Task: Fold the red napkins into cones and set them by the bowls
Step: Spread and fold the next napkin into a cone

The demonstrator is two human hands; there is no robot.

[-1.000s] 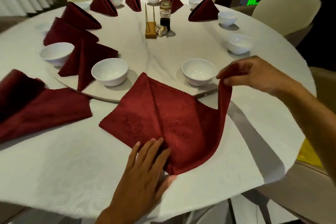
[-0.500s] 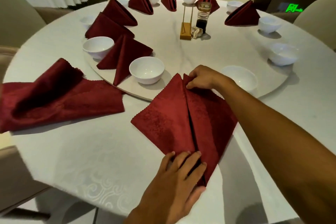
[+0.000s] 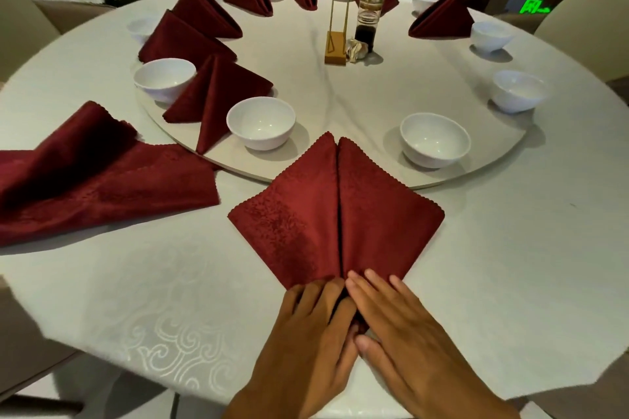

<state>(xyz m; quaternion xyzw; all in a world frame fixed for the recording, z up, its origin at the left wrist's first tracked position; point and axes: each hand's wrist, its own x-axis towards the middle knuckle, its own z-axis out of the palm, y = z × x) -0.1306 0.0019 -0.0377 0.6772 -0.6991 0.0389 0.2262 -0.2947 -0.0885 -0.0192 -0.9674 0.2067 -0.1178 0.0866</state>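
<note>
Both hands, left (image 3: 315,333) and right (image 3: 405,333), flat on near tip of kite-folded napkin (image 3: 337,211).

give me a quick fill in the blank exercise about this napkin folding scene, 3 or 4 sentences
1. Both flaps of the dark red cloth napkin being folded meet along a ____ seam.
2. The left hand and right hand press the napkin's ____ tip.
3. The round white bowl right of the napkin has ____ cone beside it.
4. The unfolded red napkins lie to the person's ____.

Missing words: centre; near; no; left
</note>
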